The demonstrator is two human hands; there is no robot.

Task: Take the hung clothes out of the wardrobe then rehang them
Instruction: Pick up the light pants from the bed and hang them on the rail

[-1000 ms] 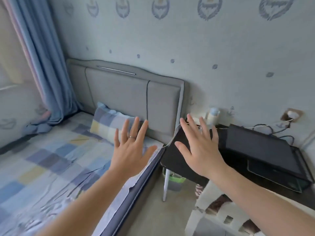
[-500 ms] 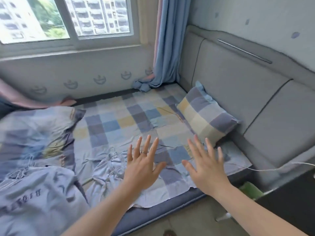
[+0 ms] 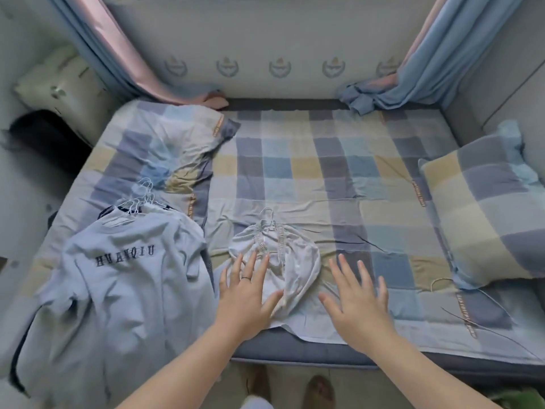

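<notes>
Two lots of clothing lie on the bed (image 3: 295,172), both along its near edge. At the near left corner a pale blue T-shirt (image 3: 118,284) lettered "HUANQIU" lies on top of a stack of garments. Dark cloth edges show beneath it, and part of it hangs over the bed's left side. A bunch of white wire hangers (image 3: 141,202) sticks out of the neck end of the stack, hooks toward the far edge.

Around the middle of the near edge lies a small crumpled white garment (image 3: 292,261) with patterned straps. It is on its own white hanger, whose hook also points toward the far edge.

The left hand (image 3: 244,299) is held palm down with its fingers straight and spread, over the near left part of the white garment. Whether it touches the cloth cannot be told. A ring (image 3: 246,278) sits on one finger. The right hand (image 3: 358,305) is likewise flat, its fingers spread apart, over the bare checked sheet just to the right of the white garment. It holds nothing.

A rumpled checked quilt (image 3: 165,149) is heaped toward the far left corner of the bed, just behind the hangers. A checked pillow (image 3: 483,219) lies against the right edge. Blue and pink curtains (image 3: 418,78) hang down to the two far corners, their ends bunched on the bed.
</notes>
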